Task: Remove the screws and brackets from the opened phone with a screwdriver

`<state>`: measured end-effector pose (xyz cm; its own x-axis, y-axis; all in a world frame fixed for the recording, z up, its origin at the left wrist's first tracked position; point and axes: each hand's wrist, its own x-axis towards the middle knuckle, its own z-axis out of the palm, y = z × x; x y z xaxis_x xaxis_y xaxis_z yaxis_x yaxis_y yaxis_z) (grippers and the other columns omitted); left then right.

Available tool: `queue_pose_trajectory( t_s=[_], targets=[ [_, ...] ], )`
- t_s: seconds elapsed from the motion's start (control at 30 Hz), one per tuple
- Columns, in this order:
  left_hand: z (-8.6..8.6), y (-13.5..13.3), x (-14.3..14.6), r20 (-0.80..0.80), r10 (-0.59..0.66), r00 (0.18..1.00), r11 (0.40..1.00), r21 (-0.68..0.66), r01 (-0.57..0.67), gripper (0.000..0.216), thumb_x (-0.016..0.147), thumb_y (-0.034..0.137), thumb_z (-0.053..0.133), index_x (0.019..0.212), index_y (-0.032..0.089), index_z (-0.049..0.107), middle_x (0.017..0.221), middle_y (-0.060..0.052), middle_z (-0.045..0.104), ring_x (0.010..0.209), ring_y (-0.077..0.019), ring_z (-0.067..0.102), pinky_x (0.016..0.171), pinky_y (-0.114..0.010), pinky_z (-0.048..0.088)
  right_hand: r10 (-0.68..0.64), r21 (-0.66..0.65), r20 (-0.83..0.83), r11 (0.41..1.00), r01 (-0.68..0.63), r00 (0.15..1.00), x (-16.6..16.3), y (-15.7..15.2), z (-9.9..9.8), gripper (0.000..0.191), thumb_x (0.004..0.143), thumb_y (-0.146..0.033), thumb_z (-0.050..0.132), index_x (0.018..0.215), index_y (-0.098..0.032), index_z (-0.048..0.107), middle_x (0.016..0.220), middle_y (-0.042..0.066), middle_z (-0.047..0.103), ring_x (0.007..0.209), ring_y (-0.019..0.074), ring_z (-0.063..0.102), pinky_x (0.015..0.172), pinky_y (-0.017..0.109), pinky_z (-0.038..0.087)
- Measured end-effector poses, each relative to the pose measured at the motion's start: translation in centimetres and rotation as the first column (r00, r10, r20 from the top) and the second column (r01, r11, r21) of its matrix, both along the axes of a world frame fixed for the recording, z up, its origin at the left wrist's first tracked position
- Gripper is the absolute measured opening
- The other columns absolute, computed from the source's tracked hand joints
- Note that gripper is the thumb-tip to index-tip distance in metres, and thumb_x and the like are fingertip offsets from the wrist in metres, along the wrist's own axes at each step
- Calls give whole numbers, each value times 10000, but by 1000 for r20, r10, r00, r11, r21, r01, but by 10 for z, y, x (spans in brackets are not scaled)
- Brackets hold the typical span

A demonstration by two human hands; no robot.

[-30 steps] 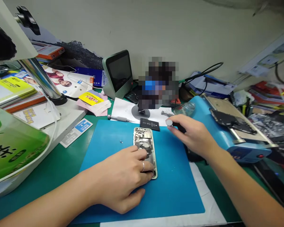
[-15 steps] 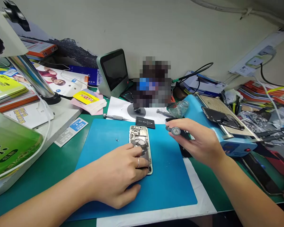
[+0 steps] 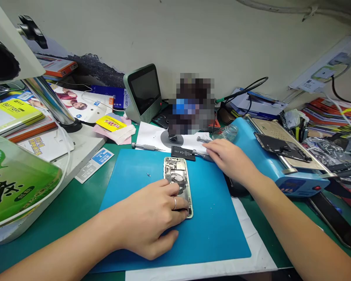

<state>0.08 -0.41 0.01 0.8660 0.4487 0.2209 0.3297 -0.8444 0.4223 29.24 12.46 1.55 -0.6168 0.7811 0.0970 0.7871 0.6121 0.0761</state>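
An opened phone (image 3: 178,168) was seen on a blue mat (image 3: 216,230), its lower half partly covered by the left hand (image 3: 155,219), whose fingers were laid loosely across it with the thumb spread wide apart. A grey screwdriver (image 3: 201,154) was partly hidden by the right hand (image 3: 231,159) (whether the tool was gripped or merely touched could not be told) near a black battery (image 3: 179,152), while another screwdriver (image 3: 202,139) was glimpsed just beyond that hand's fingers.

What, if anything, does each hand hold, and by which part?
The right hand holds a grey screwdriver by its handle; the left hand lies on the opened phone, grip unclear.
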Motion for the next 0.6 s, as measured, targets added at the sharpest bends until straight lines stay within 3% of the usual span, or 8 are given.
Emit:
queue_pose_trajectory(
  t_s=[0.13,0.3,0.47,0.6],
  targets=[
    [-1,-1,-1,2,12,1000,1000,-20,-12,254,972,306,603,1184,209,703,1233,-8,739,894,-222,540,788,-418,390,-112,7,43,994,111,993,0,34,-2,444,1009,-456,610,1327,-146,612,1325,115,627,1199,187,635,1046,416,585],
    [-1,-1,0,-5,13,1000,1000,-13,-13,268,975,307,608,1210,219,700,1259,-25,734,892,-223,554,777,-414,388,-87,-35,44,995,88,995,-6,59,-6,449,1006,-454,615,1321,-134,616,1324,127,627,1195,185,637,1046,403,585],
    [1,0,0,0,8,1000,1000,-16,-8,267,979,309,595,1197,202,707,1227,-28,742,871,-220,542,767,-418,392,58,72,-152,996,-48,987,-12,26,16,369,1022,-430,591,1252,-147,648,1269,101,657,1171,170,645,1044,400,585],
    [2,0,-1,-19,-1,1000,1000,9,1,252,976,295,595,1168,191,720,1169,-48,753,885,-238,543,780,-434,399,213,183,-343,970,-157,915,-17,-17,28,197,1034,-280,552,1112,-201,714,1131,69,736,1108,157,689,1018,328,586]
  ],
)
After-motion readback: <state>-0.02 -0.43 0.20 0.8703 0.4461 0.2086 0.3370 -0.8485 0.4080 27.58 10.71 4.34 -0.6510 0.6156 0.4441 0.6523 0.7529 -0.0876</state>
